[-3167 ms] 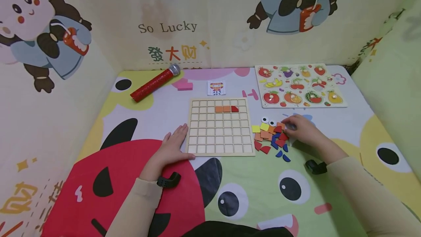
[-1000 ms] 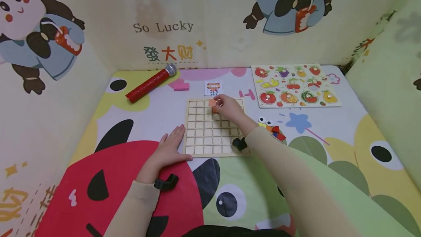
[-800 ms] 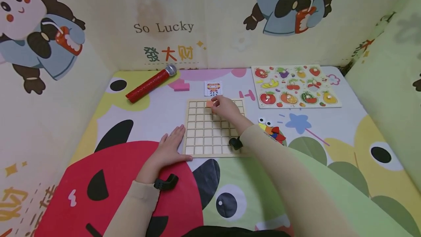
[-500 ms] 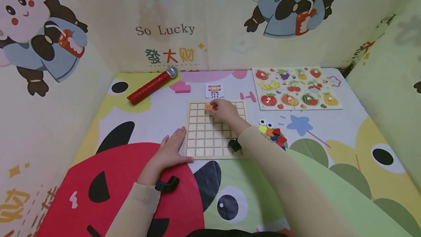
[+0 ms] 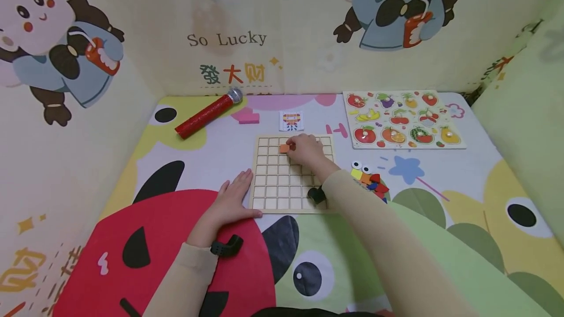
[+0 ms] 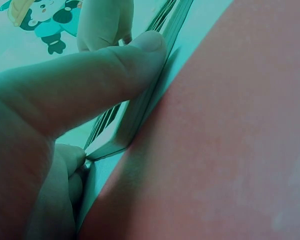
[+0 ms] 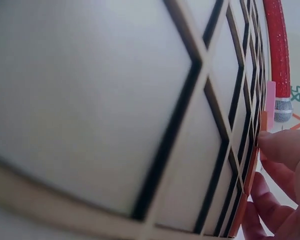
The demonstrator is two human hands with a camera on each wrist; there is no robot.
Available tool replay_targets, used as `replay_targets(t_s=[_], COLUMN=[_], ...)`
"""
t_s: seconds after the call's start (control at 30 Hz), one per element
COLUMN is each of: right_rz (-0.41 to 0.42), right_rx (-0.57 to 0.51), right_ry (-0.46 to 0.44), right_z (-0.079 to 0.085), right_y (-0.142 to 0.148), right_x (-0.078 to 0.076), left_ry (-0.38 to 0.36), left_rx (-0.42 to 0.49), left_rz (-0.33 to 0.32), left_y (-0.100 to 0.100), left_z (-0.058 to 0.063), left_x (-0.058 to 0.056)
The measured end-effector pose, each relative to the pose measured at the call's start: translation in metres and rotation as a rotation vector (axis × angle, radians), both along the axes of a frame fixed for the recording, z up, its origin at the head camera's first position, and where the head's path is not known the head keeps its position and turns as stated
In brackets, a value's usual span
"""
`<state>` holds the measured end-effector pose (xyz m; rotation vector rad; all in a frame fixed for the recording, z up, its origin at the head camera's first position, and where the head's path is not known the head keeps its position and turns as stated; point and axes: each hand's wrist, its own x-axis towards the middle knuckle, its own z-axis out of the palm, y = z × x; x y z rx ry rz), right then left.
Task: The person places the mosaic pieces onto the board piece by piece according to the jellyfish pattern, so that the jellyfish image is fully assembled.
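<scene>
1. The step in hand looks like seating one tile: the right hand (image 5: 308,150), just above the middle of the head view, has its fingertips on an orange square tile (image 5: 284,148) in the second row of the wooden grid board (image 5: 282,194).

2. The tile sits a little askew over its cell, so I judge it not fully dropped in. The fingers bend over it and appear to pinch or press its right edge; the head view is too small to tell which, and the right wrist view shows only curled fingertips (image 7: 285,150) against orange tile edges at its lower right.

3. The left hand (image 5: 231,199), left of centre, lies flat and spread on the mat, thumb pressed against the board's lower-left edge (image 6: 140,107), holding nothing and apparently steadying the board.

4. Loose coloured pieces (image 5: 372,184) lie in a small heap right of the board, partly behind the right forearm. A pattern card (image 5: 291,121) lies just above the board.

5. The next move calls for squaring the tile to its cell and pressing it flush while the left hand holds the board steady, then a check against the card for the following piece.

6. Further off lie a red toy microphone (image 5: 207,113) at upper left and a fruit puzzle (image 5: 403,120) at upper right.
</scene>
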<state>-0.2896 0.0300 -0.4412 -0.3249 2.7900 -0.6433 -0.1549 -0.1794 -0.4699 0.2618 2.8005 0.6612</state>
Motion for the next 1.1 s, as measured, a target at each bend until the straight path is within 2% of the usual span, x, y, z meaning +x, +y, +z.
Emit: replay_targets(t_s=[0.3, 0.57, 1.1], right_rz=[0.015, -0.002, 0.02], right_rx=[0.014, 0.0, -0.005], right_ry=[-0.004, -0.005, -0.021], right_z=[-0.0049, -0.0009, -0.0004], right_y=[0.0, 0.0013, 0.0016], right_x=[0.0009, -0.0005, 0.0], left_ry=[-0.031, -0.013, -0.008], left_rx=[0.004, 0.009, 0.01], left_rz=[0.008, -0.002, -0.014], left_y=[-0.0005, 0.0006, -0.0003], left_z=[0.0022, 0.0025, 0.0009], left_x=[0.0029, -0.0018, -0.0008])
